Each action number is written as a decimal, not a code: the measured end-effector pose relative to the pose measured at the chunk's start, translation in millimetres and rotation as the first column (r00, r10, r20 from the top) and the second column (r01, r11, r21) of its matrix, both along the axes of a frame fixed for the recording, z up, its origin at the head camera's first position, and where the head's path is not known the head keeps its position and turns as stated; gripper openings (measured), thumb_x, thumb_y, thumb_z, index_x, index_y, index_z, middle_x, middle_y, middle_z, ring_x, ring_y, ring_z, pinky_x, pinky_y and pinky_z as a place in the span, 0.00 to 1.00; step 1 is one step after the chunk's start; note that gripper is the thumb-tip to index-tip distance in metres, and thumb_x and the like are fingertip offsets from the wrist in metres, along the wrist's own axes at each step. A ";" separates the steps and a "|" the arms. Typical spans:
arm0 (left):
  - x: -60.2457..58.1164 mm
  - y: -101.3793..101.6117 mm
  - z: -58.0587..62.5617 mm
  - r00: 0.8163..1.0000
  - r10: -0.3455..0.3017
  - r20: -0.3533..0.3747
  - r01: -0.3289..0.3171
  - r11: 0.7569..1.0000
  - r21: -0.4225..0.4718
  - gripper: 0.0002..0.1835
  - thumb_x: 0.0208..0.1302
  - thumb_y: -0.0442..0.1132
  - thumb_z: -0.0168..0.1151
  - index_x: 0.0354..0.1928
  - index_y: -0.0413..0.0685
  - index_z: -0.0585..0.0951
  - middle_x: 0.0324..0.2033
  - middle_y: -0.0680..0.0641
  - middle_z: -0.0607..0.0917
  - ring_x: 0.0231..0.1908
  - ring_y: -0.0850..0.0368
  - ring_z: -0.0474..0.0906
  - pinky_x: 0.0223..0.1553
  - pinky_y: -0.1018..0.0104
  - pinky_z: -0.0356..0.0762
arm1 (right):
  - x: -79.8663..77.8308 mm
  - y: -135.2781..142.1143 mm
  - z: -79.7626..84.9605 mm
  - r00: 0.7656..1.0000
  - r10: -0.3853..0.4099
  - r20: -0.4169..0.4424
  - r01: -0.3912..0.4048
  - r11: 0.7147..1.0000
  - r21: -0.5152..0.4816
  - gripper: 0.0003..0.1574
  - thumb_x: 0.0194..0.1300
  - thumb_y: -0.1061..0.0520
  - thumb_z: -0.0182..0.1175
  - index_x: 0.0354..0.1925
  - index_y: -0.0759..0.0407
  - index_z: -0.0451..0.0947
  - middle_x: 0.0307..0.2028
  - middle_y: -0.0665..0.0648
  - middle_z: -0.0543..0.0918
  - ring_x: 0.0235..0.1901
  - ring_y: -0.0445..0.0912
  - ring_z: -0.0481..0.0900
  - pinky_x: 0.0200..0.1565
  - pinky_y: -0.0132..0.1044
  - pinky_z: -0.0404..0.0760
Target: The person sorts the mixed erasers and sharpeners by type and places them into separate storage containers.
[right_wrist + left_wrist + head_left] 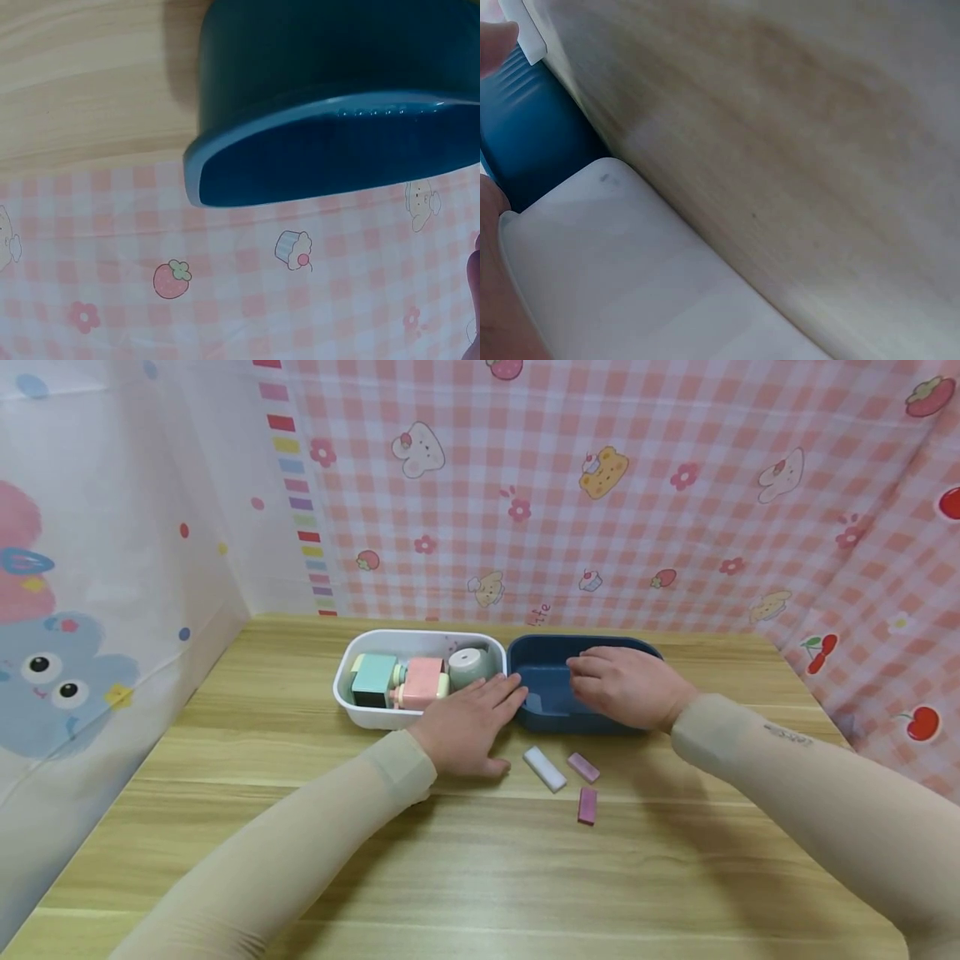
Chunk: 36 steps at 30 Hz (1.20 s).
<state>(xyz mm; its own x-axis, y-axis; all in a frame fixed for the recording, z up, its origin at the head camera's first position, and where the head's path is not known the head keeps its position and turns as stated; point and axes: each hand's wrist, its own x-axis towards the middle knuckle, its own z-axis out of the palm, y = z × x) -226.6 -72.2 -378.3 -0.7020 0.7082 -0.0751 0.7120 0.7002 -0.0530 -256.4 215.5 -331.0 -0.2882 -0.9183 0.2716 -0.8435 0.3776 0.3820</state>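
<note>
My left hand (468, 727) lies with fairly straight fingers across the front right corner of a white bin (381, 718), fingertips reaching the rim of a navy blue bin (562, 723) beside it. In the white bin are a mint square bottle (375, 675), a pink square one (424, 681) and a rounded grey-green container (468, 667). Over the right part of the blue bin is my right hand (626, 685), fingers bent and pointing left; I cannot tell whether it holds anything. Just in front lie a white bar (544, 768), a light pink bar (583, 767) and a darker pink bar (587, 806).
The two bins stand side by side towards the back of the wooden table (480, 877). Behind them hangs a pink checked cloth (465, 510) with cartoon prints. A white printed cloth (112, 568) hangs along the left side.
</note>
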 end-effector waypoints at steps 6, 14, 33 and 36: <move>-0.7 -0.2 -1.0 1.000 -0.009 -0.009 0.009 1.000 -0.005 0.59 0.65 0.72 0.61 0.86 0.49 0.49 0.86 0.45 0.48 0.85 0.49 0.44 0.85 0.56 0.44 | -5.8 -4.2 1.5 1.000 -0.008 0.010 0.008 1.000 0.015 0.14 0.61 0.58 0.77 0.44 0.61 0.89 0.52 0.63 0.89 0.53 0.56 0.87 0.57 0.50 0.88; -0.7 -0.2 -0.9 1.000 -0.007 -0.012 0.007 1.000 -0.002 0.59 0.65 0.72 0.61 0.86 0.49 0.49 0.86 0.45 0.48 0.85 0.50 0.44 0.85 0.57 0.44 | -11.8 -8.9 1.6 0.999 -0.054 -0.001 0.054 0.997 0.051 0.12 0.66 0.57 0.74 0.45 0.61 0.89 0.53 0.63 0.89 0.54 0.57 0.87 0.58 0.49 0.87; -2.2 -0.7 -3.5 1.000 -0.016 -0.023 0.016 1.000 0.001 0.59 0.65 0.72 0.61 0.86 0.49 0.50 0.85 0.44 0.49 0.85 0.48 0.45 0.85 0.56 0.45 | -19.1 -16.3 -3.8 0.996 -0.079 0.036 0.076 0.995 0.071 0.11 0.68 0.58 0.72 0.47 0.61 0.89 0.55 0.64 0.88 0.56 0.56 0.86 0.59 0.49 0.87; -1.4 -0.9 -2.6 1.000 -0.014 -0.022 0.014 1.000 -0.001 0.59 0.64 0.73 0.61 0.86 0.49 0.50 0.86 0.44 0.49 0.85 0.49 0.45 0.85 0.56 0.45 | -18.8 -17.7 -3.8 0.997 -0.072 0.028 0.070 0.995 0.064 0.10 0.68 0.58 0.72 0.46 0.61 0.89 0.55 0.63 0.88 0.56 0.56 0.87 0.59 0.48 0.87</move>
